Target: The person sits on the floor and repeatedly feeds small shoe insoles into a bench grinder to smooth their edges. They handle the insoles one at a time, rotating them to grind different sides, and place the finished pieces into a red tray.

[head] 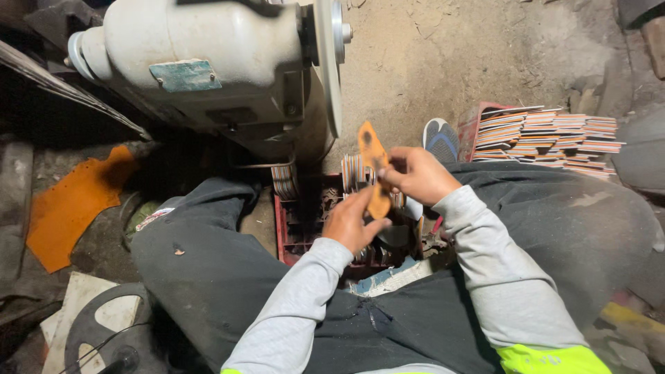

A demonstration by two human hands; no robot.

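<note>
I hold an orange sole-shaped piece (373, 154) upright between both hands, just in front of the grinding wheel (331, 62) of a grey bench machine (208, 62). My right hand (415, 173) pinches its upper middle. My left hand (350, 223) grips its lower end. Below my hands a red crate (284, 232) holds several striped layered pieces standing on edge (353, 173).
A second red crate (478, 125) at the right is stacked with several striped sheets (554, 135). A shoe tip (441, 138) shows beside it. An orange sheet scrap (69, 204) lies on the floor at left. A black wheel (104, 332) sits at lower left. Dusty ground lies beyond.
</note>
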